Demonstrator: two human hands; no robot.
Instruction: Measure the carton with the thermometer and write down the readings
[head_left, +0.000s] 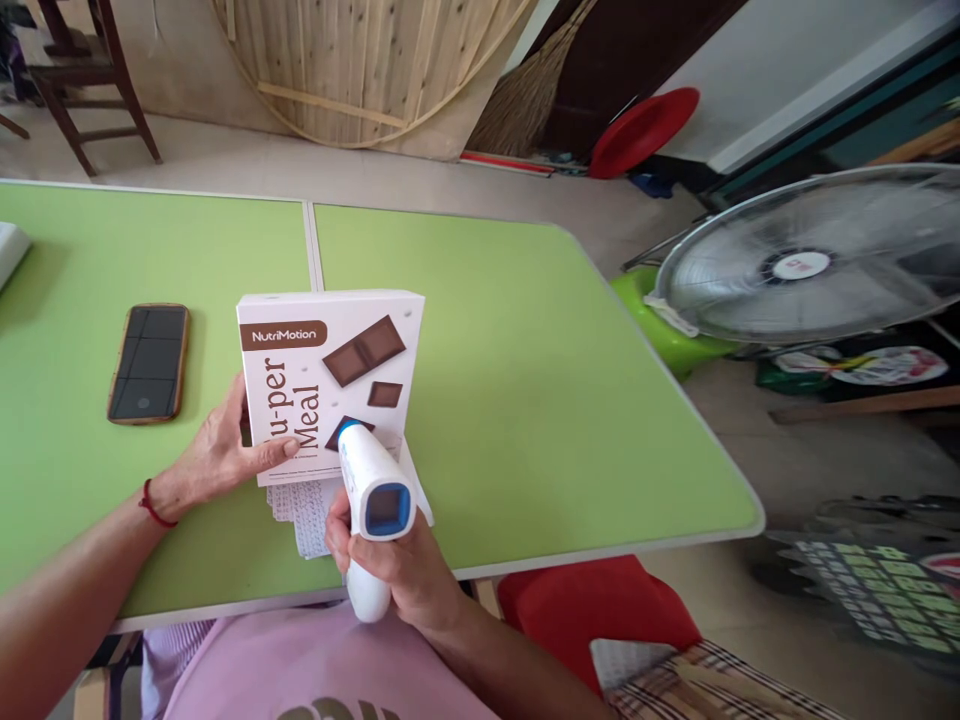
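Note:
My left hand [247, 450] grips the lower left side of a white NutriMotion box [300, 390], thumb across its front and fingers behind. Brown chocolate pieces are printed on the box, which stands tilted over the green table. In my right hand [397, 560] is a white and blue handheld infrared thermometer [375, 480], wrapped by the fingers at its handle. Its blue nose points at the lower front of the box, and its small dark screen faces me. Whether the nose touches the box I cannot tell. Printed paper sheets [311, 515] lie partly hidden beneath the box.
A phone [148, 362] lies on the green table [540, 380], left of the box. Part of a white object [10, 250] shows at the table's left edge. A large fan [802, 262] stands beyond the right edge. A red seat [600, 605] is at the near side.

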